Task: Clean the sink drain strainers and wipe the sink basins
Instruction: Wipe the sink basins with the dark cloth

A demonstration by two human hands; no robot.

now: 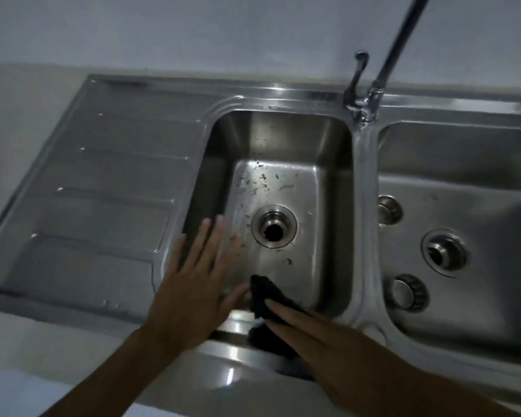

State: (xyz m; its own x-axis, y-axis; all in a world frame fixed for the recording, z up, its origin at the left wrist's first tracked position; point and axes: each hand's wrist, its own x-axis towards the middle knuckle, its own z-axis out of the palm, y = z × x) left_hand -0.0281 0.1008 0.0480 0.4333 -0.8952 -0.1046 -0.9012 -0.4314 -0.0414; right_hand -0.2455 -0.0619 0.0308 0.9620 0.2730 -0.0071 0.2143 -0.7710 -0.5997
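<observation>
A steel double sink fills the view. The left basin (328,206) has dark specks on its floor and an open drain hole (273,226) with no strainer in it. In the right basin (478,200) a drain (444,252) sits between two loose round strainers, one (388,209) behind it and one (409,292) in front. My left hand (193,284) hovers flat over the left basin's near-left corner, fingers spread, holding nothing. My right hand (310,329) holds a black cloth (268,296) at the left basin's front rim.
A ribbed steel drainboard (103,191) lies to the left of the basins. The faucet (370,94) stands on the back rim between the basins, its spout rising toward the top right. A pale wall runs behind; a white counter edge lies in front.
</observation>
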